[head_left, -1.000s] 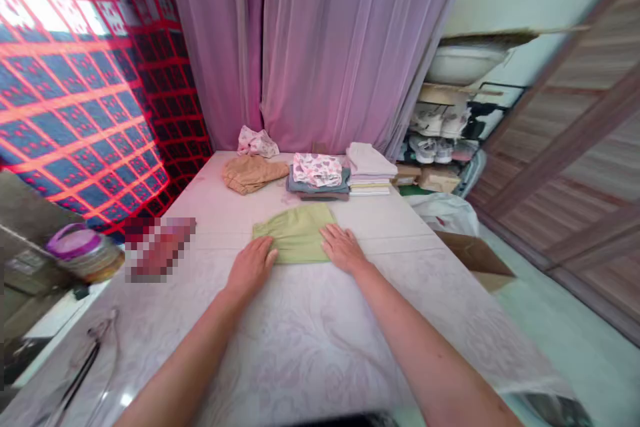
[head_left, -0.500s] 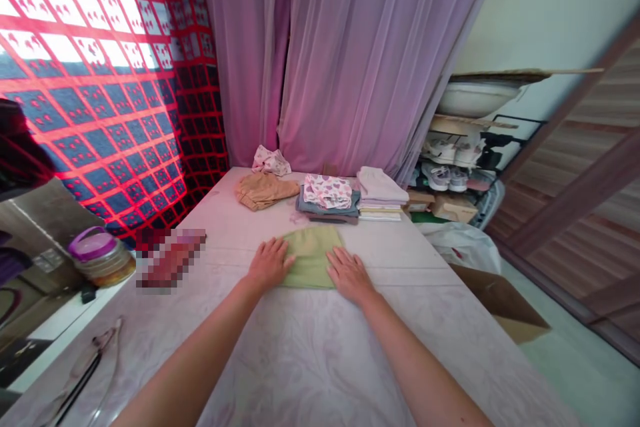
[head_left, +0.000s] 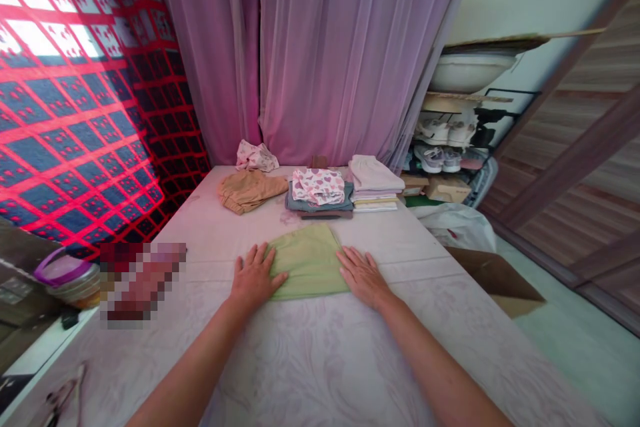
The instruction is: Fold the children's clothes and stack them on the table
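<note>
A folded light-green garment [head_left: 307,260] lies flat on the pale patterned bed surface [head_left: 310,360]. My left hand [head_left: 255,277] rests flat on its left edge, fingers spread and open. My right hand [head_left: 364,275] lies flat on its right edge, fingers stretched out. Neither hand grips the cloth. Beyond the green garment sit a crumpled tan garment [head_left: 247,188], a folded stack topped by a heart-print piece [head_left: 319,187], and a stack of folded white and lilac pieces [head_left: 374,181].
A small crumpled floral cloth [head_left: 256,157] lies by the purple curtain [head_left: 325,47]. A lidded purple container [head_left: 65,275] sits at the left. A cardboard box [head_left: 493,277] and a white bag [head_left: 455,227] stand on the floor at the right, before a shoe rack [head_left: 445,140].
Both hands have slid slightly outward along the green garment's edges, which now looks smoother and wider. The camera view shifted a little.
</note>
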Available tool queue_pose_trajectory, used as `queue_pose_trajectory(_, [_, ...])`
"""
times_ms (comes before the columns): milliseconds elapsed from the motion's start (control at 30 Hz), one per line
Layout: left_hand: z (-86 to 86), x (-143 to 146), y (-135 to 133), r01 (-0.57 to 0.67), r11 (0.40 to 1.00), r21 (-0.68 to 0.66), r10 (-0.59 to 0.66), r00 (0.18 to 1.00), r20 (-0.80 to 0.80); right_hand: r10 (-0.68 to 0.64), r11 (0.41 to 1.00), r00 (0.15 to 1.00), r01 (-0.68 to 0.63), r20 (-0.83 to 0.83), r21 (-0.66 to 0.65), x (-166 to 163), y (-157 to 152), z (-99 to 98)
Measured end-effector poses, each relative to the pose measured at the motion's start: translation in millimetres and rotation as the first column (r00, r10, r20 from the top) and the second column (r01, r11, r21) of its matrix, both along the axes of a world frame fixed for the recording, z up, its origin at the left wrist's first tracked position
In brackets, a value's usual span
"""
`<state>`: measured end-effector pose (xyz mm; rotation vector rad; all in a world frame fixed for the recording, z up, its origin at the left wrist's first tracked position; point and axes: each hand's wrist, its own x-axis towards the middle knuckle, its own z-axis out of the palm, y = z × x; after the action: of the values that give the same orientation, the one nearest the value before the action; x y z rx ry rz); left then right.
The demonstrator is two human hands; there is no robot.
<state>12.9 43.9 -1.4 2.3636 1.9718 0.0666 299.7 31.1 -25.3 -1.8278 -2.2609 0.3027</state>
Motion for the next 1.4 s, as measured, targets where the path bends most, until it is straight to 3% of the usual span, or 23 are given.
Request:
queue_pose_trajectory(100, [2.8, 2, -4, 0.02, 0.995, 0.099, -0.017, 0.999, -0.03, -0.139, 0.98, 0.938, 0.176, -0.316, 0.092, 17, 1, -9.1])
queue_pose_trajectory(233, [11.5, 25, -17, 0.098, 0.968, 0.231, -0.099, 0.995, -0.01, -0.201, 0.931, 0.696, 0.355, -0.689, 0.088, 28, 1, -12.7])
queue_pose_trajectory(400, [17.0, 85, -31, 0.365, 0.912, 0.185, -0.398, 0.896, 0.195, -0.187, 0.947, 0.557, 0.322, -0.809, 0.002, 28, 1, -11.7])
queue_pose_trajectory(500, [13.7, 114, -29, 0.382, 0.91, 0.161, -0.413, 0.863, 0.292, -0.149, 0.966, 0.502, 0.256, -0.852, -0.018, 33, -1, -8.4])
queue_pose_trajectory(567, [9.5, 124, -24, 0.341, 0.93, 0.134, -0.366, 0.863, 0.348, -0.139, 0.979, 0.539, 0.2, -0.831, -0.035, 38, -5, -4.5])
queue_pose_trajectory(667, [1.7, 125, -16, 0.266, 0.959, 0.097, -0.28, 0.837, 0.471, -0.133, 0.986, 0.688, 0.167, -0.714, -0.022, 43, -11, 0.9])
queue_pose_trajectory(767, [-5.4, 122, -12, 0.21, 0.972, 0.103, -0.23, 0.785, 0.576, -0.126, 0.982, 0.823, 0.183, -0.554, 0.049, 41, -14, 2.7])
queue_pose_trajectory(867, [-10.1, 122, -11, 0.185, 0.976, 0.113, -0.215, 0.759, 0.615, -0.103, 0.98, 0.9, 0.164, -0.424, 0.11, 33, -14, 3.3])
queue_pose_trajectory(1067, [-16.4, 123, -11, 0.117, 0.981, 0.154, -0.192, 0.683, 0.705, -0.148, 0.979, 0.932, 0.185, -0.331, 0.084, 10, -14, 7.7])
queue_pose_trajectory(1233, [-21.6, 119, -12, 0.189, 0.947, 0.258, -0.32, 0.576, 0.752, -0.227, 0.966, 0.913, 0.254, -0.339, 0.038, -3, -9, 6.2])
queue_pose_trajectory(1400, [-25.5, 118, -14, 0.198, 0.966, 0.165, -0.254, 0.624, 0.738, -0.258, 0.955, 0.911, 0.291, -0.322, 0.055, -3, -6, 2.1])
